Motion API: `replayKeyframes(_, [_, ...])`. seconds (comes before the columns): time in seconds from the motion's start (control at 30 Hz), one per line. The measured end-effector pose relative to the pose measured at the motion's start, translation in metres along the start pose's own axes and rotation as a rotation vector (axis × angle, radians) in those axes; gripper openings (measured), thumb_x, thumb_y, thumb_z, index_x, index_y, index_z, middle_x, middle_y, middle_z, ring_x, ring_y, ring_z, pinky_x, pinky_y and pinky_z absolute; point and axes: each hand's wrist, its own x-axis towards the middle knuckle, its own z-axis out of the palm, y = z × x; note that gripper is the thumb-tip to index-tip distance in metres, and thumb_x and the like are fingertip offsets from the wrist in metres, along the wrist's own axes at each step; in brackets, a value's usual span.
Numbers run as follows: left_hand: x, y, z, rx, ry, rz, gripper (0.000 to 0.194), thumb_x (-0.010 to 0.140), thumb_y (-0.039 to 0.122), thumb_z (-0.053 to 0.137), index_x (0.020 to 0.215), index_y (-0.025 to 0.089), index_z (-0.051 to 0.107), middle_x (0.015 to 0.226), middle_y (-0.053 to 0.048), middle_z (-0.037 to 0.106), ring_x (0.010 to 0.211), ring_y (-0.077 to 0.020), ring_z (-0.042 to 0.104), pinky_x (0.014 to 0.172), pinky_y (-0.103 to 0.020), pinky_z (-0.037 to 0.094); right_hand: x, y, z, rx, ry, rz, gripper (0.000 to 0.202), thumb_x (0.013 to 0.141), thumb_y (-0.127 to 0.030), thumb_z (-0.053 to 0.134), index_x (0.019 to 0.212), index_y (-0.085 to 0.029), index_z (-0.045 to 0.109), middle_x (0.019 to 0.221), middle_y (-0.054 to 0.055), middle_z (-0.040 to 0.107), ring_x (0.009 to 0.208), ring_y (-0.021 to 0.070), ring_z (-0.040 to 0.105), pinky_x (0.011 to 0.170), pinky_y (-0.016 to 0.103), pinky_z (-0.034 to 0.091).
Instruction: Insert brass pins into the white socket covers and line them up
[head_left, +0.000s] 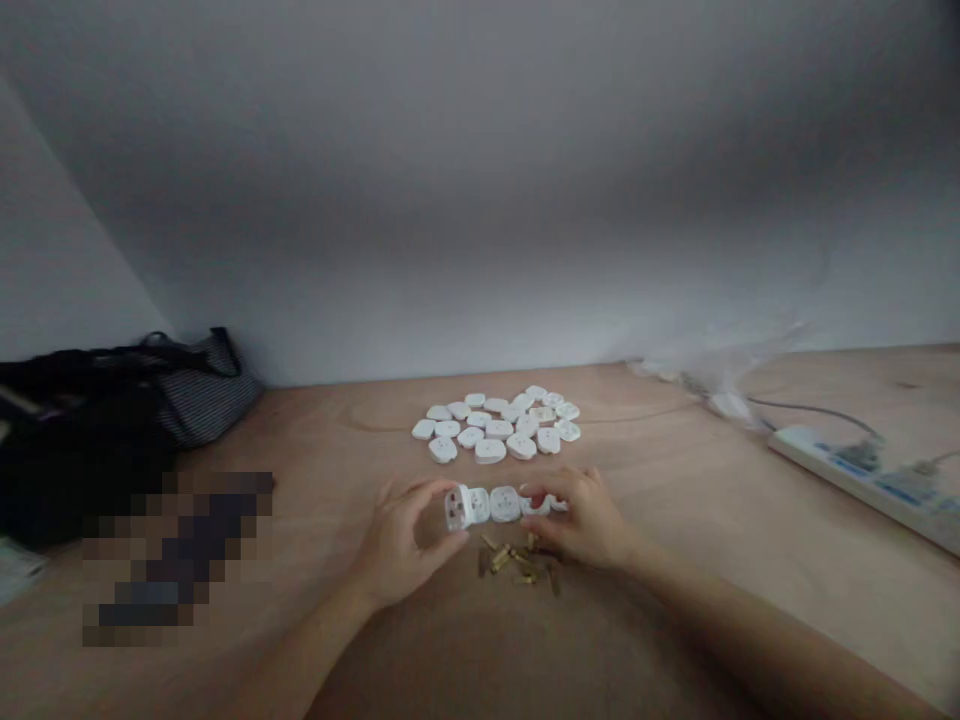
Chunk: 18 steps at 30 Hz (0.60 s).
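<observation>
Pinching the end piece (456, 508) in the left hand (401, 540), another white piece (535, 506) in the right hand (589, 520), along a row (505, 504) on the worktop (337, 430); could skew it (brass pins (501, 560) nearby) through uneven pressure.

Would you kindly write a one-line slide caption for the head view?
Two hands at a row of white plastic pieces, brass-coloured parts nearer the camera.

Dim, greyish light; soft shadow under the forearms, slight blur overall, wide-angle stretch towards the edges, one patch pixelated
</observation>
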Motion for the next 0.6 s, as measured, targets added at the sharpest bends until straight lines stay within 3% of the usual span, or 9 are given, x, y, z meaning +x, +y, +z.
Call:
replayKeyframes(0.1, [0.002,-0.023,-0.003,-0.078,-0.067,-0.068,0.041,0.072,0.032,0.067,0.109,0.02,0.057,0.112,-0.009,0.064,0.106,-0.0283,0.057,0.098,-0.049,0.035,0.02,-0.003,0.005,-0.081,-0.078,-0.052,0.028,0.071,-0.03,0.069,0.099,-0.03,0.066,0.096,-0.001,0.069,0.099,0.0223,0.055,0.085,0.037,0.03])
replayKeyframes(0.2, [0.002,-0.035,-0.002,-0.175,-0.095,-0.122,0.041,0.073,0.031,0.066,0.111,0.02,0.057,0.112,-0.007,0.064,0.105,-0.026,0.058,0.092,-0.04,0.044,0.039,-0.012,0.013,-0.165,-0.183,-0.146,0.036,0.073,-0.037,0.067,0.108,-0.031,0.062,0.11,0.001,0.065,0.106,0.0254,0.05,0.089,0.042,0.027])
replayKeyframes(0.3, [0.001,-0.039,0.0,-0.219,-0.105,-0.167,0.042,0.072,0.031,0.066,0.111,0.02,0.058,0.111,-0.007,0.065,0.104,-0.0256,0.059,0.093,-0.039,0.044,0.053,-0.019,0.025,-0.242,-0.259,-0.209,0.047,0.071,-0.044,0.067,0.114,-0.027,0.058,0.108,0.007,0.065,0.106,0.0297,0.049,0.09,0.048,0.024])
replayKeyframes(0.4, [0.0,-0.039,0.001,-0.254,-0.119,-0.175,0.041,0.072,0.03,0.067,0.111,0.02,0.058,0.112,-0.007,0.065,0.105,-0.0254,0.059,0.095,-0.04,0.043,0.061,-0.021,0.036,-0.249,-0.285,-0.249,0.047,0.066,-0.045,0.072,0.108,-0.026,0.062,0.104,0.008,0.067,0.103,0.0311,0.052,0.089,0.049,0.025])
replayKeyframes(0.6, [-0.002,-0.04,0.004,-0.315,-0.139,-0.204,0.044,0.071,0.028,0.068,0.113,0.02,0.059,0.113,-0.007,0.065,0.108,-0.0257,0.057,0.098,-0.041,0.041,0.062,-0.016,0.038,-0.227,-0.182,-0.21,0.05,0.068,-0.04,0.071,0.113,-0.022,0.058,0.103,0.009,0.067,0.1,0.029,0.056,0.093,0.05,0.024])
